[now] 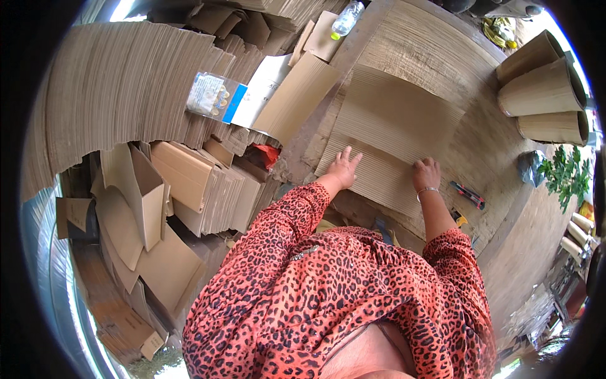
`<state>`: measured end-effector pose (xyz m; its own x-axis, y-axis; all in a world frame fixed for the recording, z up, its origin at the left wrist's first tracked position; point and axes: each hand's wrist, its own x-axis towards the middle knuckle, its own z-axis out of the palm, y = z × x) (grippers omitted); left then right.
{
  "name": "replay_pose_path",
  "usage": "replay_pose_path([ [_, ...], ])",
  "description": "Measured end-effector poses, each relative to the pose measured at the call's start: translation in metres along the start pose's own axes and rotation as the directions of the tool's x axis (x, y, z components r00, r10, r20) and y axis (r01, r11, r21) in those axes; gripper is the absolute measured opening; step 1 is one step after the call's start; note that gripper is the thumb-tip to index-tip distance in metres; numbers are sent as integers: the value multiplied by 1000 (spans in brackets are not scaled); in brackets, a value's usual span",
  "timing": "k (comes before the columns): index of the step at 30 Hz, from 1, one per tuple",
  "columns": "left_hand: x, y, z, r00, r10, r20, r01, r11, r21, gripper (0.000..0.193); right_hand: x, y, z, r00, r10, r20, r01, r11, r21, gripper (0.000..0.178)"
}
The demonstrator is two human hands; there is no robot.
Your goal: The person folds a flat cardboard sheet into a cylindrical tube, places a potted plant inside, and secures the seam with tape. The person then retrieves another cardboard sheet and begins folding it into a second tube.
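Observation:
A brown corrugated cardboard sheet lies on the wooden table in front of me, with a crease or edge running across it. Its nearer ribbed part reaches the table's near side. My left hand rests on that part near its left end, fingers spread. At the right end, my right hand has its fingers bent and close together at the cardboard; the thumb side is partly hidden. A red and black utility knife lies to the right of my right hand.
Tall stacks of flat cardboard fill the left side. A plastic bottle and a clear packet lie on cardboard there. Brown cone-shaped containers and a green plant stand right. A yellow-handled tool lies near my right forearm.

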<state>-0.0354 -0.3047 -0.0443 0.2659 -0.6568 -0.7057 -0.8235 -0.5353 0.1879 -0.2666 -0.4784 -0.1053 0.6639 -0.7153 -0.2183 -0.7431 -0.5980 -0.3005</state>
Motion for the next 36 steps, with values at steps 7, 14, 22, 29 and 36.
replay_pose_path([
  [7,39,-49,4,977,-32,-210,-29,958,-284,42,-3,-8,1,998,62,-23,-62,998,-3,10],
  [14,50,-111,-72,898,-287,-333,303,953,-4,34,-6,3,7,997,54,-64,-51,998,43,8],
  [22,39,-135,-88,876,-124,-465,245,947,209,54,-3,11,-5,996,69,61,-76,989,127,18],
  [29,-53,-73,-77,623,406,-669,-93,887,452,35,6,-2,-11,904,216,368,-411,212,886,43],
  [36,-86,-40,-37,682,457,-572,-143,849,508,22,-36,-5,-81,759,-30,650,-554,-555,621,64],
])
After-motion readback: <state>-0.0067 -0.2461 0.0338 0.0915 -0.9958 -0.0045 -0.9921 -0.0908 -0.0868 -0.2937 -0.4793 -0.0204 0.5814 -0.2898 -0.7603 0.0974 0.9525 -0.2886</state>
